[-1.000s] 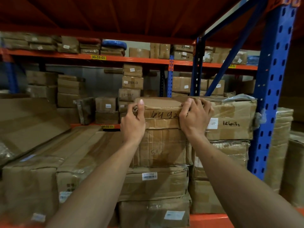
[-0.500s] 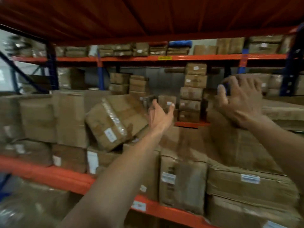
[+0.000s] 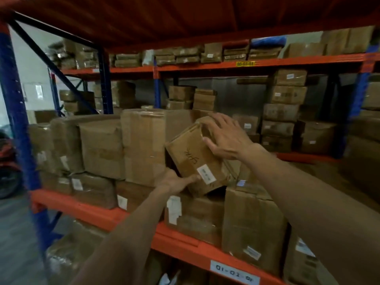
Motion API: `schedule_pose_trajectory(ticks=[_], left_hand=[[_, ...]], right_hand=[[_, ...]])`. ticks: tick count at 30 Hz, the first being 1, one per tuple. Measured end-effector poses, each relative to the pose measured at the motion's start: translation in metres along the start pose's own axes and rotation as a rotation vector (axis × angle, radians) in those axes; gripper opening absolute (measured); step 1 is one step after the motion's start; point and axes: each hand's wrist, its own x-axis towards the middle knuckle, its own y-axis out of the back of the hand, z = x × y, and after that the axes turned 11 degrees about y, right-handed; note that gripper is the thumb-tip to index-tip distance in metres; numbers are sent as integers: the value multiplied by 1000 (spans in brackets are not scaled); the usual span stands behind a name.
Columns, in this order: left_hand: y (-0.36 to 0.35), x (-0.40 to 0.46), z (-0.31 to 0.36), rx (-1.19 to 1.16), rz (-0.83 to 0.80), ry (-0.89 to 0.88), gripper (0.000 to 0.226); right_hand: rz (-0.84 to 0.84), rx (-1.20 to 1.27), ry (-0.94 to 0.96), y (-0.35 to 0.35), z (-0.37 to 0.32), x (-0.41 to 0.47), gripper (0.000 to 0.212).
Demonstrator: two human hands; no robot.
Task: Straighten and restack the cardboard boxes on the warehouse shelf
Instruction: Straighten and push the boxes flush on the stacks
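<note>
A tilted cardboard box (image 3: pixel 193 157) with a white label and black handwriting leans among the stacked boxes on the orange shelf (image 3: pixel 127 217). My left hand (image 3: pixel 176 181) grips its lower left corner from below. Spread over its upper right corner is my right hand (image 3: pixel 225 137), fingers pressing on the top edge. Under the tilted box sits a taped box (image 3: pixel 195 219), and a taller box (image 3: pixel 250 227) stands to the right. Upright boxes (image 3: pixel 141 145) fill the shelf to the left.
Blue uprights (image 3: pixel 14 103) frame the rack at left, with a diagonal brace behind. A second rack at the back holds stacks of small boxes (image 3: pixel 285 112) on orange beams. A red vehicle part (image 3: pixel 6 161) shows at the far left. More boxes lie under the shelf.
My view swung left along the shelf. Both hands left the flat box on the right stack, reached out open, and now hold the tilted box.
</note>
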Motion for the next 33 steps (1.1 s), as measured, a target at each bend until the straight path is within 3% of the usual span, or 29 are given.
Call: schedule_pose_trajectory(ticks=[2, 4, 8, 13, 17, 22, 26, 29, 33], left_hand=[[-7, 9, -5, 23, -42, 82, 148], [-17, 20, -9, 5, -72, 60, 163], [-36, 23, -5, -328, -169, 57, 148], [-33, 29, -3, -258, -104, -62, 123], [-24, 23, 6, -270, -110, -200, 92], [-29, 7, 32, -230, -126, -202, 99], [-42, 2, 66, -369, -236, -263, 85], [-53, 0, 101, -213, -169, -410, 71], [-79, -10, 133, 84, -108, -589, 56]], right_hand=[[-64, -74, 75, -13, -7, 23, 65], [-146, -142, 120, -21, -15, 41, 68], [-152, -136, 50, -24, -25, 53, 61], [91, -30, -119, -8, -21, 45, 33], [216, -74, -208, 10, -3, 21, 28], [373, -72, -423, 28, 21, -29, 29], [347, -48, -654, 39, 44, -69, 45], [272, 34, -894, 56, 58, -97, 59], [163, 226, -995, 75, 63, -126, 64]])
